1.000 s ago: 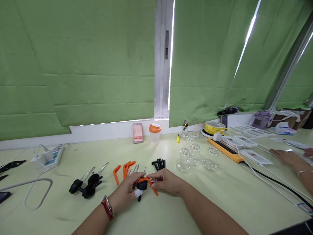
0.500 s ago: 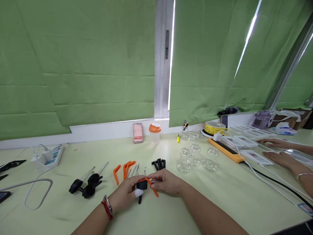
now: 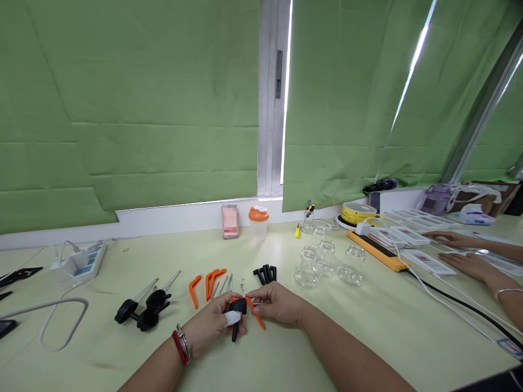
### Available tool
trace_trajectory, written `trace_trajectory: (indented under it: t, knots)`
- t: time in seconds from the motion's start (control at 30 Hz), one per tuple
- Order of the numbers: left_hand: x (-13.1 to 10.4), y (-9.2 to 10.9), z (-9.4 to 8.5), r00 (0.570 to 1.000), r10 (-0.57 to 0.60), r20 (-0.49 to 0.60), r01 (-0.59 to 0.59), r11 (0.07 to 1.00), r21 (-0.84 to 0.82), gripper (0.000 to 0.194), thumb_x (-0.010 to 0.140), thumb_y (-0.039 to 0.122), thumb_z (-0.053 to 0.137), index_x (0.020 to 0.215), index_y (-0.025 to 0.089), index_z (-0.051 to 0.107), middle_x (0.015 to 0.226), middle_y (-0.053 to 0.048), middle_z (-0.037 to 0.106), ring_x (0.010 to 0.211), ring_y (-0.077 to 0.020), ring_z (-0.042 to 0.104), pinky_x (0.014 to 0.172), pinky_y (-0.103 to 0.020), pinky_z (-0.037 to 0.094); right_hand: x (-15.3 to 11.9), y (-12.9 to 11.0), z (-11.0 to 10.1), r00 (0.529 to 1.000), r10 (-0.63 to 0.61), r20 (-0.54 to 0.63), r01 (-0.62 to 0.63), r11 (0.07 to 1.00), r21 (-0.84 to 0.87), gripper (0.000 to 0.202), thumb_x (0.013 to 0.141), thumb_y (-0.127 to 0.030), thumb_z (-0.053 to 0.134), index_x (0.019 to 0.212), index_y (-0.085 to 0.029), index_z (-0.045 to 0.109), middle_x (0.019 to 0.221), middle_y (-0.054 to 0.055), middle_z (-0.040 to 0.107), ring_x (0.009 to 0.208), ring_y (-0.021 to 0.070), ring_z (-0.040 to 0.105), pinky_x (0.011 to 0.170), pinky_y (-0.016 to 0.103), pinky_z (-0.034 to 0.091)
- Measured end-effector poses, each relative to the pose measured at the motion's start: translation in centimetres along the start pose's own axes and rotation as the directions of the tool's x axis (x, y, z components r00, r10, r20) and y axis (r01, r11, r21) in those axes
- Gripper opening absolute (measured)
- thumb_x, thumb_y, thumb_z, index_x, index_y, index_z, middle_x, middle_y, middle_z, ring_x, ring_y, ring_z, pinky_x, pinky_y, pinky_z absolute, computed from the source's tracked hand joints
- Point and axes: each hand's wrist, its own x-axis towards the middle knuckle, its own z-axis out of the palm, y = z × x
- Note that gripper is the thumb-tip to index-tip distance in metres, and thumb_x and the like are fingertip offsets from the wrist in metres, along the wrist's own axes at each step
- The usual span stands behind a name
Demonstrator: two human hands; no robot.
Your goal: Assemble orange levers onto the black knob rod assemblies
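My left hand, with white tape on a finger, is closed round a black part that has a dark stem pointing down. My right hand pinches an orange curved piece against the right side of that black part; a thin metal rod seems to lie between its fingertips. Behind my hands lie more orange pieces, metal rods, several black handles and tiny clear bits. To the left rest black round parts with metal rods.
Glass jars stand right of centre, with an orange-lidded cup behind. An orange-edged power strip and cables run at the right, near another person's hands. A white power strip sits at the left.
My left hand's fingers have shifted round the black part, with the taped finger now across its front and a fingertip showing beside the stem. My right hand has hardly moved.
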Motion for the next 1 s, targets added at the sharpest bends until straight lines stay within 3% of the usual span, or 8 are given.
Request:
trace_trajectory:
  t: [0.13,0.23,0.33,0.47,0.73,0.9,1.0]
  knots:
    - [-0.2,-0.4,-0.6,0.994,-0.019,0.108,0.041,0.978,-0.207,0.038,0.073,0.020,0.064,0.108,0.017,0.052,0.078,-0.005,0.065,0.078,-0.0214,0.066,0.077,-0.037,0.048,0.1,0.0,0.1,1.000,0.010,0.008,-0.010,1.000,0.007,0.037,0.075,-0.029,0.063,0.111,-0.021,0.068,0.075,-0.001,0.053,0.068,0.0107,0.044,0.068,0.024,0.040]
    - [-0.1,-0.5,-0.9,0.985,-0.036,0.166,0.093,0.933,-0.347,0.033,0.075,0.025,0.061,0.105,0.015,0.054,0.081,-0.008,0.065,0.078,-0.0232,0.067,0.081,-0.040,0.047,0.0,-0.1,0.1,1.000,0.015,0.019,-0.015,1.000,0.007,0.038,0.076,-0.028,0.062,0.113,-0.021,0.067,0.075,-0.001,0.052,0.068,0.0107,0.044,0.069,0.024,0.040]
    - [0.0,-0.3,-0.5,0.992,-0.098,0.080,0.122,0.914,-0.387,0.028,0.083,0.037,0.053,0.095,0.012,0.057,0.079,-0.010,0.064,0.070,-0.0214,0.065,0.079,-0.039,0.048,-0.1,-0.5,0.1,0.999,0.014,0.032,-0.015,1.000,0.020,0.039,0.076,-0.028,0.062,0.115,-0.021,0.066,0.075,-0.001,0.052,0.069,0.0108,0.044,0.070,0.024,0.040]
    - [0.3,-0.2,0.2,0.984,-0.163,-0.066,0.126,0.914,-0.386,0.025,0.087,0.038,0.049,0.085,0.014,0.055,0.070,-0.006,0.062,0.058,-0.0189,0.062,0.071,-0.038,0.050,-0.1,-0.8,0.1,0.999,0.014,0.035,-0.015,1.000,0.026,0.040,0.075,-0.026,0.062,0.114,-0.021,0.066,0.074,-0.001,0.052,0.068,0.0108,0.043,0.070,0.024,0.040]
    - [0.5,-0.5,0.0,0.982,-0.169,-0.087,0.123,0.913,-0.389,0.024,0.088,0.035,0.046,0.092,0.013,0.057,0.067,-0.006,0.062,0.055,-0.0185,0.059,0.064,-0.036,0.051,0.0,-0.3,0.3,0.999,0.035,0.031,-0.035,0.999,0.016,0.040,0.074,-0.029,0.064,0.114,-0.021,0.066,0.078,0.000,0.058,0.071,0.0117,0.049,0.072,0.026,0.042]
    - [0.4,-0.5,0.0,0.983,-0.163,-0.086,0.116,0.910,-0.399,0.024,0.088,0.034,0.048,0.092,0.012,0.058,0.068,-0.006,0.061,0.055,-0.0186,0.060,0.066,-0.038,0.051,0.1,0.4,-0.1,0.990,0.079,-0.118,-0.074,0.996,0.042,0.041,0.076,-0.041,0.064,0.109,-0.018,0.068,0.096,0.006,0.067,0.087,0.0178,0.058,0.083,0.032,0.044]
    - [0.4,-0.6,-0.1,0.982,-0.171,-0.085,0.123,0.908,-0.402,0.026,0.087,0.035,0.049,0.092,0.012,0.058,0.069,-0.006,0.062,0.055,-0.0182,0.060,0.067,-0.038,0.051,0.8,0.9,-0.5,0.972,0.102,-0.213,-0.095,0.995,0.042,0.042,0.079,-0.045,0.060,0.108,-0.016,0.068,0.091,0.006,0.069,0.081,0.0175,0.061,0.077,0.031,0.046]
